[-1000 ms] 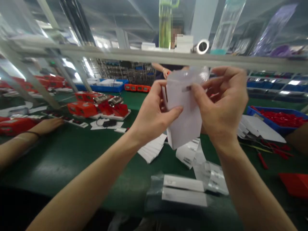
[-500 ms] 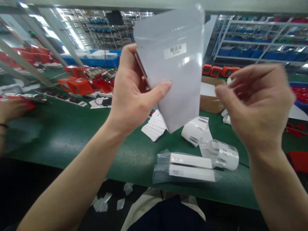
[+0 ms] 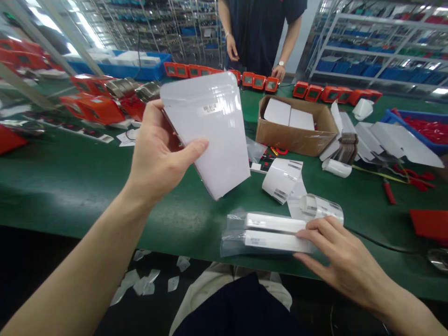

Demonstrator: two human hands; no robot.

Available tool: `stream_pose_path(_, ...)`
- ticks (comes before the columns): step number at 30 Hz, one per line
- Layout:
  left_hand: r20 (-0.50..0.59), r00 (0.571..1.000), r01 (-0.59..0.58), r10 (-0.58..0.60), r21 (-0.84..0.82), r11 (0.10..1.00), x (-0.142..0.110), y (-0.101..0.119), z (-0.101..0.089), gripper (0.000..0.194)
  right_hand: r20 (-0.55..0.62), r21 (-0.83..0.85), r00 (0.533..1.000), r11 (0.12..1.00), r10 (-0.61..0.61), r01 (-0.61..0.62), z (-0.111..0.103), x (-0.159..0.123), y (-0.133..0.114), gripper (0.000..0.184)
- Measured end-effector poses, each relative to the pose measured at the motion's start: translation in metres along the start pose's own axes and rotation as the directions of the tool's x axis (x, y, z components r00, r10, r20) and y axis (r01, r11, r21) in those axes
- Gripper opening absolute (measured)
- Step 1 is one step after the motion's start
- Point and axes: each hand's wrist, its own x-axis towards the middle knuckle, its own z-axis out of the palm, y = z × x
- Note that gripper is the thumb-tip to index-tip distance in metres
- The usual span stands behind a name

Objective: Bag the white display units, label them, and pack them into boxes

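My left hand grips a flat white box by its left side, thumb across the front and fingers behind. The box is tilted and held above the green table; a small barcode label sits near its top, and its surface is glossy. My right hand is down at the table, thumb and fingers closed around the right end of two slim white boxes lying side by side in clear plastic bags. Its fingers touch the nearer bagged box; the farther bagged box lies just behind it.
A curled strip of labels lies behind the bagged boxes. Farther back stand a cardboard carton, folded white card and a row of orange devices. A person stands across the table. Red-handled pliers lie right.
My left hand has lowered the white box and shifted it left. My right hand has come down from the air onto the bagged boxes. A person across the table has come into view.
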Motion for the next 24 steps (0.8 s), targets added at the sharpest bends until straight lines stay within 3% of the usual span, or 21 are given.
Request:
stream_pose_path(5, -0.023, 0.994, 0.107, -0.107, 0.002, 0.994, -0.012, 0.0, -0.004, 0.057, -0.036, -0.102, 0.998, 0.994, -0.042, 0.038, 0.005, 0.007, -0.014, 0.02)
stream_pose_path(9, -0.036, 0.991, 0.126, -0.128, -0.05, 0.991, -0.016, 0.005, -0.005, 0.055, -0.063, -0.169, 0.988, 0.977, -0.141, 0.128, 0.01, 0.027, -0.035, 0.017)
stream_pose_path(17, -0.006, 0.975, 0.22, -0.222, -0.125, 0.968, -0.024, 0.018, -0.012, 0.05, -0.052, -0.166, 0.971, 0.961, -0.233, 0.221, 0.033, 0.052, -0.065, 0.017)
stream_pose_path(20, 0.011, 0.96, 0.28, -0.281, -0.152, 0.948, -0.03, 0.017, -0.016, 0.048, -0.083, -0.107, 0.972, 0.972, -0.219, 0.21, 0.024, 0.05, -0.066, 0.016)
stream_pose_path(24, 0.136, 0.928, 0.367, -0.348, -0.159, 0.916, -0.035, 0.01, -0.023, 0.045, -0.208, 0.191, 0.972, 0.97, -0.112, 0.152, -0.014, 0.04, -0.047, 0.019)
